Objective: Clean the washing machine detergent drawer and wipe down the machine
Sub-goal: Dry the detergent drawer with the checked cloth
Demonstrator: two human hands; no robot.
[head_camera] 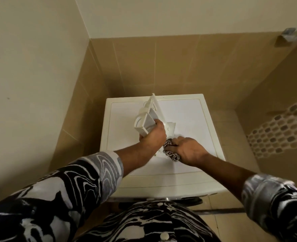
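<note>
While the left hand (153,135) gripped the detergent drawer (146,119) by its near end, fingers curled round it, the drawer stood tilted up and away from that grip, lifted clear of the washing machine (193,117). Just right of it the right hand (191,151) clutched a patterned cloth (170,151), bunched under the fingers and pressed on the machine's top. A small white insert (170,128) (probably part of the drawer, though I could not be sure) lay just beyond both grips. The step in hand seemed to be wiping the drawer. The next move would call for raising the cloth to the drawer's compartments, the left hand steadying it.
</note>
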